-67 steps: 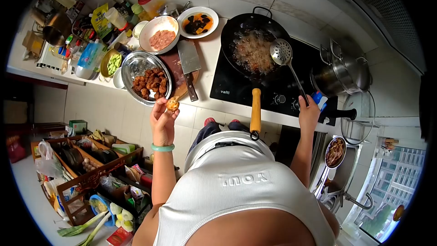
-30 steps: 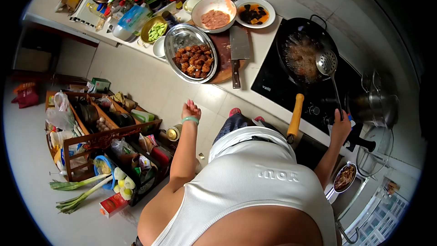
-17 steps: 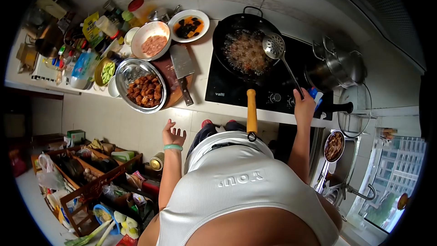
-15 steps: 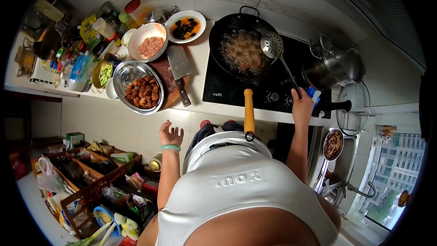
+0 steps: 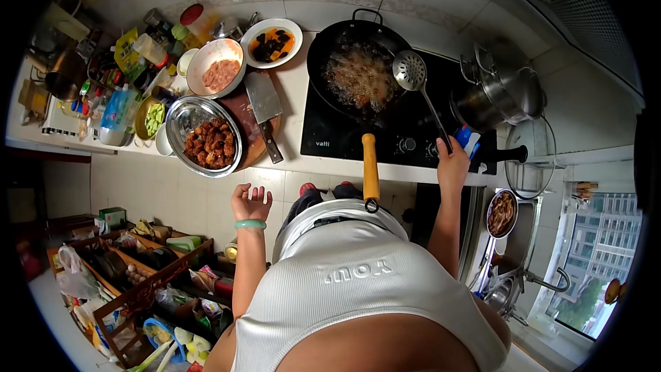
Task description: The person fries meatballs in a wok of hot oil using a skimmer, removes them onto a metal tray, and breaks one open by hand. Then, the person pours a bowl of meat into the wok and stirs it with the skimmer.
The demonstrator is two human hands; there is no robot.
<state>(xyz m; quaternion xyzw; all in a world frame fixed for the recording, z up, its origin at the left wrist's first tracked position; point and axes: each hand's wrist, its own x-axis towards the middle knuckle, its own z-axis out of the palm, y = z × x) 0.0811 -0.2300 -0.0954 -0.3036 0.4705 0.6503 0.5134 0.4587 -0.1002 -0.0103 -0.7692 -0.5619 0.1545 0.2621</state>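
My right hand [image 5: 452, 167] is closed round the handle of a slotted skimmer [image 5: 411, 71], whose round head is over the right rim of the wok. Dark oil bubbles around frying pieces [image 5: 361, 76] inside the black wok [image 5: 319, 62], which has a wooden handle [image 5: 370, 165] pointing toward me. My left hand [image 5: 249, 202], with a green bangle at the wrist, is open and empty below the counter edge. Nearest to it is a metal bowl [image 5: 177, 155] of browned fried pieces [image 5: 210, 143].
A cleaver [image 5: 264, 100] lies on the round cutting board [image 5: 241, 114], beside a bowl of raw meat [image 5: 222, 74] and a plate of dark pieces in orange liquid [image 5: 274, 43]. Steel pots [image 5: 506, 89] stand right of the wok. A sink [image 5: 530, 227] is at the right.
The view has shifted slightly. The skimmer head sits a little farther right relative to the wok, more over its rim. My left fingers have curled slightly.
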